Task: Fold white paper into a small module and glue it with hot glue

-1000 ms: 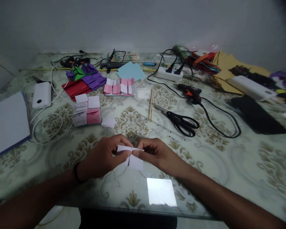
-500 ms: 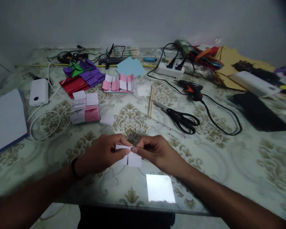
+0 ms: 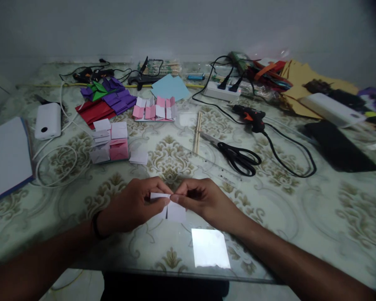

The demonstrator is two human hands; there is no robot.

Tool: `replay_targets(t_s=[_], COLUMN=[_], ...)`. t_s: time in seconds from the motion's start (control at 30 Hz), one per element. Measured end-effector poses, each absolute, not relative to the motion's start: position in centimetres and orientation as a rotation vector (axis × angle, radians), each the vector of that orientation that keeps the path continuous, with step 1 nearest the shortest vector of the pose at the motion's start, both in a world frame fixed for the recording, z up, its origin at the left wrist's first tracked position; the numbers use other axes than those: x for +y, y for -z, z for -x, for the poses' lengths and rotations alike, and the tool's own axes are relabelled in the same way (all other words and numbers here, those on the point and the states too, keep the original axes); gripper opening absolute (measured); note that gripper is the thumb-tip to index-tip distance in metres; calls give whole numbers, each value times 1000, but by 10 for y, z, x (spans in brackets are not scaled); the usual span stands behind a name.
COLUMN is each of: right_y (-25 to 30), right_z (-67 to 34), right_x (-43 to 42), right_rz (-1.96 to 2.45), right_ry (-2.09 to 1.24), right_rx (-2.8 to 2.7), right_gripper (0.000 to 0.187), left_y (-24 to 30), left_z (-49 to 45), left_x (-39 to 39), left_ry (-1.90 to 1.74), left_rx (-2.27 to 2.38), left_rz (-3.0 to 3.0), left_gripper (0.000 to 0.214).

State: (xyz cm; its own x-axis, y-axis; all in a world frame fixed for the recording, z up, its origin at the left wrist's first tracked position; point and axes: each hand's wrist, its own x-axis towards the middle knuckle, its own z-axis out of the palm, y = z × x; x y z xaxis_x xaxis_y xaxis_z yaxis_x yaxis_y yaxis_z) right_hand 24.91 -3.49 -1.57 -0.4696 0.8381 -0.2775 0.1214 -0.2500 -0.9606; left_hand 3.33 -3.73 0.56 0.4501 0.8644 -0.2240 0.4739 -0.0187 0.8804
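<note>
A small folded piece of white paper (image 3: 176, 212) is pinched between both hands near the front of the table. My left hand (image 3: 139, 202) grips its left part with thumb on top. My right hand (image 3: 203, 200) holds the upper right part, its thumb tip close to the left thumb at the middle. A dark slit runs down between the paper's two lower flaps. My curled fingers hide the paper's far edge. Beyond the left hand lie a loose folded white paper (image 3: 138, 157) and a group of pink and white folded papers (image 3: 119, 148).
Black-handled scissors (image 3: 240, 159) lie beside thin wooden sticks (image 3: 197, 133) and a clear ruler (image 3: 219, 171). A corded glue gun (image 3: 250, 117) is at the right, near a power strip (image 3: 222, 92). A white power bank (image 3: 48, 121) with a looped cable is at the left.
The thumbs have drawn slightly closer together on the white paper, and its top left flap looks narrower. Both hands keep their grip. The whole view has shifted a little.
</note>
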Motion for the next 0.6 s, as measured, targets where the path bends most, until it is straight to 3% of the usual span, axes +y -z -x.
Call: replay_targets(t_s=[0.6], right_y=[13], right_z=[-248], right_x=[-39], right_rz=[1060], right_ry=[-1785], right_rx=[-1533], right_gripper=[42], left_y=[-4], left_z=[-30], left_x=[-36], left_ry=[-427], left_rx=[1166], left_rz=[-1650], left_gripper=[22])
